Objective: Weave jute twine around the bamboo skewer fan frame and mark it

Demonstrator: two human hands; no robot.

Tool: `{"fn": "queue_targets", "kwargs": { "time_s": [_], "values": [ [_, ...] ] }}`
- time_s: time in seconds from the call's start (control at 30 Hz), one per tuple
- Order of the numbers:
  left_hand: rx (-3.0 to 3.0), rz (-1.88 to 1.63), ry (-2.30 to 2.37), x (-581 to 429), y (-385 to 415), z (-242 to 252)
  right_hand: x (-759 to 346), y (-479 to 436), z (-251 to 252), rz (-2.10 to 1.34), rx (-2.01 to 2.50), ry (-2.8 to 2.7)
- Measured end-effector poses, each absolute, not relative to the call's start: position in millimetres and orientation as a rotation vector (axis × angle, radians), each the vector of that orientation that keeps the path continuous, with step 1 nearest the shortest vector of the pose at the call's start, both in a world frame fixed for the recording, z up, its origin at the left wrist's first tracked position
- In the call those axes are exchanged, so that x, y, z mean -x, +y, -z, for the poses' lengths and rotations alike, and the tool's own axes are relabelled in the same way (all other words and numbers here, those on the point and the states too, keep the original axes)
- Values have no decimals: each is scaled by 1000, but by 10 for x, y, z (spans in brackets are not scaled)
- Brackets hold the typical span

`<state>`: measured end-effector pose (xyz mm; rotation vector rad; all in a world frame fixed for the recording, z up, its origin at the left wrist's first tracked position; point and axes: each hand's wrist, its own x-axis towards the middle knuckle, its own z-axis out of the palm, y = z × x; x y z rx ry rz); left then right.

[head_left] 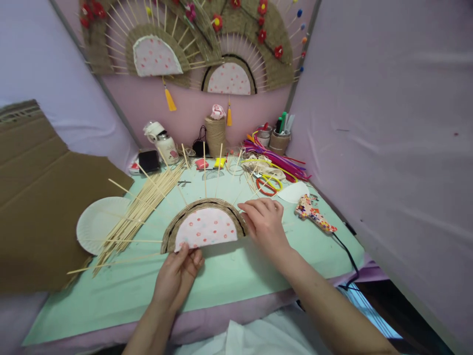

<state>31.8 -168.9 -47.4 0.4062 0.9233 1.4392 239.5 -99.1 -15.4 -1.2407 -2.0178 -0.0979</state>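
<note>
Worktop (111, 296), lt. green, runs across in front of me. Lg. cardboard sheet (48, 207) at L end. On back wall: 2 big fans, L one (155, 56) overlapping R one (229, 79), each w/ a yellow tassel below.

Half-round fan (205, 227) over front-mid of worktop: pink-dotted panel, twine-coloured arch w/ black line, thin sticks radiating out. Can't tell if its far side rests. Stick bundle (142, 212) lies diag. to its L, partly over white paper plate (92, 222).

Hands: L hand (179, 273) holds fan's lower edge, thumb on panel. R hand (266, 222) at arch's R end, fingers bent, narrow; can't tell if pinching or just touching.

Twine spool (215, 135) at back, bottle (168, 150) to its L. Floral glue gun (312, 212) far R, cord over edge. Scissors (273, 180) btwn fan & pipe cleaners (277, 160). Sm. yellow packet (219, 162) nr. spool.
</note>
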Motion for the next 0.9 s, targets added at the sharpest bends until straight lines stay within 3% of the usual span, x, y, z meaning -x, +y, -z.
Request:
{"fn": "queue_targets", "kwargs": {
  "time_s": [0.67,0.9],
  "values": [
    [-500,-1453,937,-379,-1728,528,-2037,-986,54,39,1430,-2011],
    [-468,-1469,900,-355,-1714,503,-2158,-958,-20,-33,1268,-1903]
  ]
}}
